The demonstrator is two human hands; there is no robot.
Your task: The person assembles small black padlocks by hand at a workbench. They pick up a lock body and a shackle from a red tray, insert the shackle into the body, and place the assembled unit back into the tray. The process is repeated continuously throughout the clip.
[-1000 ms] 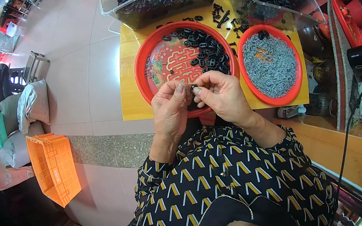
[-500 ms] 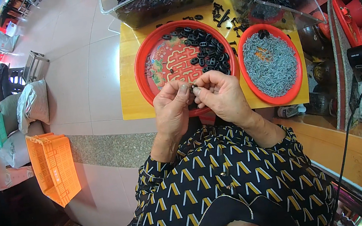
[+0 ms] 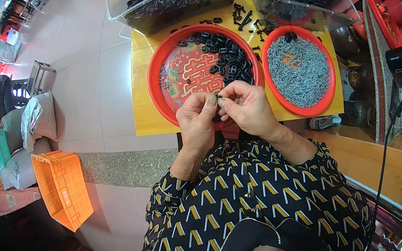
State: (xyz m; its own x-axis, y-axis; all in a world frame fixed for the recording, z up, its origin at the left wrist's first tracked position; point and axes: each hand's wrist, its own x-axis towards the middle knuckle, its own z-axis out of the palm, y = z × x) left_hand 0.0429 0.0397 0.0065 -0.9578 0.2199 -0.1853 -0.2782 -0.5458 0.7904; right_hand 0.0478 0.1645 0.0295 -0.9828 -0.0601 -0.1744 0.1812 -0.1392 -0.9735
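A: Hands first. Clock centred on the fingertips.
B: Left hand [image 3: 198, 121] at 8, right hand [image 3: 249, 111] at 4. Tips meet over the near rim of the round red tray [image 3: 151, 81].
A: Finger state?
B: Thumb and forefinger nearly closed on each hand, both pinching one small dark piece [image 3: 217, 96] dead centre. Fingers hide most of it; cannot tell its exact form.
A: Tray contents?
B: Black oval pieces [image 3: 233, 59], heaped from 12 to 3 within the tray. Patterned base bare toward 9.
A: Off to the right?
B: Smaller red dish [image 3: 332, 73], between 2 and 3, spread with grey screw-like parts [image 3: 301, 70]. Both vessels sit on a yellow tabletop [image 3: 146, 123].
A: Farther out?
B: Clear bin [image 3: 116, 16] near 12, another clear bin [image 3: 313, 8] between 1 and 2, both holding black pieces. Loose black parts [image 3: 246, 20] by the bins, about 1. Orange crate [image 3: 73, 184] on the floor, about 8.
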